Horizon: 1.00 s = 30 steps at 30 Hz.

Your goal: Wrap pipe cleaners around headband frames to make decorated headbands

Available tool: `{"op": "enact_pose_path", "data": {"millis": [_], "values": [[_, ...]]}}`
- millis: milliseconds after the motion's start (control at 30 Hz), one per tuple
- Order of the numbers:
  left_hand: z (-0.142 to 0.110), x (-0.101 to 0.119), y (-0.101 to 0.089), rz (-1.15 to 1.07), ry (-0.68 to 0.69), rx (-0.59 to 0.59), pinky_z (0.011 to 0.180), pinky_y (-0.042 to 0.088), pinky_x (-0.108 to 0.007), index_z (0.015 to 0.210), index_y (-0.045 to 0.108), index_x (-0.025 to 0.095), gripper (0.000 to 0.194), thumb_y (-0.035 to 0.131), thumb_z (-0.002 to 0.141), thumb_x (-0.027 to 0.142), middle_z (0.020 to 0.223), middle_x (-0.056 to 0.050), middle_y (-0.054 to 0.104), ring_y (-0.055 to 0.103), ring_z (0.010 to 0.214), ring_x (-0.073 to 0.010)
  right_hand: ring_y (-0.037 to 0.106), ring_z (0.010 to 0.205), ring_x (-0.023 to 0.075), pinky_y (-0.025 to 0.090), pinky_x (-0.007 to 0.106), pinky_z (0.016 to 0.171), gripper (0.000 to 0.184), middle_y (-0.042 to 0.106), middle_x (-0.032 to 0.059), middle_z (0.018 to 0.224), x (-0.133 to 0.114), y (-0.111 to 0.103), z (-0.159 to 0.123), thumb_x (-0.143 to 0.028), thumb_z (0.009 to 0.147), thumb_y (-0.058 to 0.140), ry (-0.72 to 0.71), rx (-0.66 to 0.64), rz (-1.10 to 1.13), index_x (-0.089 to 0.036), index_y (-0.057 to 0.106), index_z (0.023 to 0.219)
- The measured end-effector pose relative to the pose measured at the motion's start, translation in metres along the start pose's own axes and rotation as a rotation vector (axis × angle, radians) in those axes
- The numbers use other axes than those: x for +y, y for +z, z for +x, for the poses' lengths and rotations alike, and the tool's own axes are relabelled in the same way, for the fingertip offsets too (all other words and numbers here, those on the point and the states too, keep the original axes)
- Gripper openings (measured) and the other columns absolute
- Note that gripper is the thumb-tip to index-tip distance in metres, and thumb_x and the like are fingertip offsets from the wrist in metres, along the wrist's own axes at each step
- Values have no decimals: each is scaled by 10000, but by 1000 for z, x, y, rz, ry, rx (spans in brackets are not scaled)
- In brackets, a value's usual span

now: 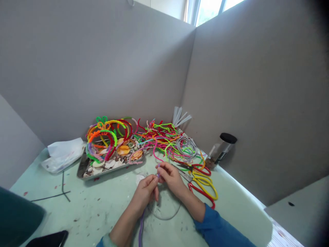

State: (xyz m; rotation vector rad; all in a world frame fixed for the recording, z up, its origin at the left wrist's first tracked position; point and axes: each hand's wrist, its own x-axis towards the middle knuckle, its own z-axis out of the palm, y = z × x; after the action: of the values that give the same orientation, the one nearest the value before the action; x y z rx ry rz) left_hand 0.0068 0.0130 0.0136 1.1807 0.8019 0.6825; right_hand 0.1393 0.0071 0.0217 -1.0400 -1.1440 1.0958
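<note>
Both hands meet above the table's middle, pinching a purple pipe cleaner (141, 229) whose tail hangs below my left hand (144, 192). My right hand (171, 177) has its fingertips closed on the pipe cleaner's upper part, just above the left fingertips. A thin grey wire (168, 219) curves in a loop beneath the hands; whether the fingers also grip its ends is hidden. Beside my right wrist lie scissors with yellow handles (205, 181) and scissors with red handles (203, 192).
A metal tray (108, 175) holds shells and colourful pipe-cleaner hoops (102, 144). Loose pipe cleaners (164, 137) and a grey wire coil (186, 146) lie to its right. A black-lidded jar (223, 151), white plastic bag (64, 156), dark sticks (63, 185) and phone (48, 239) surround them.
</note>
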Motion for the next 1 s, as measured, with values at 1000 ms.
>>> {"op": "enact_pose_path", "data": {"millis": [1000], "values": [[-7, 3, 4, -3, 6, -102, 391, 142, -191, 830, 602, 131, 353, 522, 807, 474, 415, 75, 345, 210, 371, -45, 350, 381, 31, 299, 163, 355, 186, 494, -67, 533, -16, -75, 26, -272, 678, 680, 8, 474, 690, -172, 524, 672]]}}
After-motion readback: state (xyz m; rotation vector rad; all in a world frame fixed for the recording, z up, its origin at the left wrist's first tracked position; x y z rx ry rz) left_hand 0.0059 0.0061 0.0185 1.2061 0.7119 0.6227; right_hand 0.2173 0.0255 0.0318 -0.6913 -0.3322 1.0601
